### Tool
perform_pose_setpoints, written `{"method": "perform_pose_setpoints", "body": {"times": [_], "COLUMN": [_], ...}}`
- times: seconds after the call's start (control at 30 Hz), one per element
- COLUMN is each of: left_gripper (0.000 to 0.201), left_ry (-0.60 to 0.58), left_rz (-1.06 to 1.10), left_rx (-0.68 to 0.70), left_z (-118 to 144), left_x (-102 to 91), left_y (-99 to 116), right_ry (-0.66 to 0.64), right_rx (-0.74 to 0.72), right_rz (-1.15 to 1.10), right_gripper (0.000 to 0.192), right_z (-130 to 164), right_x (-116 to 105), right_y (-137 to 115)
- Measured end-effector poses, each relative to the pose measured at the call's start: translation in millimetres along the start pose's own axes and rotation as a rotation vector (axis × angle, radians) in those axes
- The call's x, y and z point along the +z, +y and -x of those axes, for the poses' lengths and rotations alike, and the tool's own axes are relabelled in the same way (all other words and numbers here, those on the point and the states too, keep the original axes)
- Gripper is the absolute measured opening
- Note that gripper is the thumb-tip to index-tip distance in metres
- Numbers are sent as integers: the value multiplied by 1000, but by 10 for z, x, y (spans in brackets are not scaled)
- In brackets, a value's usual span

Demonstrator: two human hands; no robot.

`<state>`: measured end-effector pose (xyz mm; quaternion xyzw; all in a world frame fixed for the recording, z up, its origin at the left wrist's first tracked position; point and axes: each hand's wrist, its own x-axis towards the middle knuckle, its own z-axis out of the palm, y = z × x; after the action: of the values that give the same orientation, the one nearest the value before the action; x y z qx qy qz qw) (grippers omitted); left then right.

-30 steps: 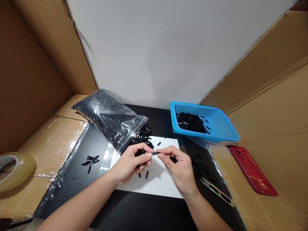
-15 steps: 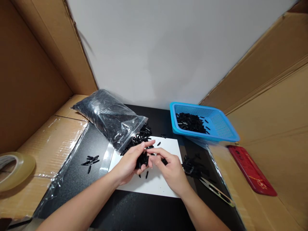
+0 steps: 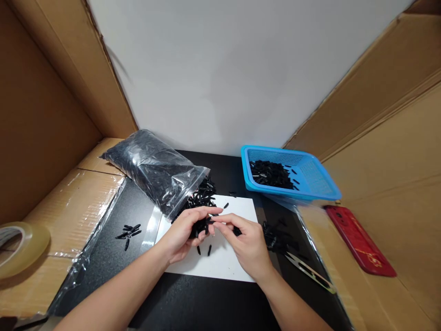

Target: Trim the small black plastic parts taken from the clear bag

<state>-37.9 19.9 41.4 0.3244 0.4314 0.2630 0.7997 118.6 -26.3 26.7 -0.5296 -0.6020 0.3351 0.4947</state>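
Note:
Cupped palm up over the white sheet (image 3: 227, 264), my left hand (image 3: 184, 232) holds a clump of small black elongated pieces (image 3: 199, 227). My right hand (image 3: 248, 243) is close beside it, thumb and forefinger pinched on one small black piece at the edge of the clump. More black pieces (image 3: 237, 231) show under the curled fingers of my right hand. Behind my left hand, a heap of the same pieces (image 3: 200, 197) lies at the mouth of a clear plastic bag (image 3: 155, 170) filled with dark contents. A few single pieces lie on the sheet.
At the back right stands a blue basket (image 3: 324, 177) holding many black pieces. Loose pieces (image 3: 275, 236) and thread snips (image 3: 310, 272) lie right of the sheet, a red phone (image 3: 360, 241) beyond. At left are a small group of pieces (image 3: 129, 233) and a tape roll (image 3: 34, 243).
My right thumb and forefinger have shifted slightly against the clump in my left hand. The left fingers have closed in a little. The whole view has moved slightly.

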Motion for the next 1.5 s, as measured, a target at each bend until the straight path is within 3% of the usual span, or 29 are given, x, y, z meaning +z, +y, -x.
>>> {"method": "perform_pose_setpoints", "body": {"times": [0.13, 0.33, 0.63, 0.93, 1.2, 1.37, 1.5], "left_gripper": [31, 34, 34, 39, 42, 40, 34], "left_ry": [-70, -128, -104, -111, -103, -108, -127], "left_rz": [4, 11, 10, -72, -87, -79, -42], "left_rx": [48, 89, 112, 128, 144, 141, 136], "left_z": [18, 43, 61, 62, 67, 68, 64], "left_x": [1, -6, 0, 24, 22, 26, 33], "left_y": [-6, -22, -17, -23, -31, -38, -32], "right_ry": [93, 111, 90, 77, -7, -5, -15], "right_rx": [63, 165, 40, 138, 295, 338, 438], "right_rz": [-48, -125, -64, -150, -489, -607, -849], "right_gripper": [13, 15, 11, 24, 33, 31, 25], "right_z": [-9, -10, 25, 12, 53, 31, -12], "right_x": [-37, -52, -44, -31, 19, 31, 15], "right_y": [5, 8, 11, -3, 95, 46, -1]}}
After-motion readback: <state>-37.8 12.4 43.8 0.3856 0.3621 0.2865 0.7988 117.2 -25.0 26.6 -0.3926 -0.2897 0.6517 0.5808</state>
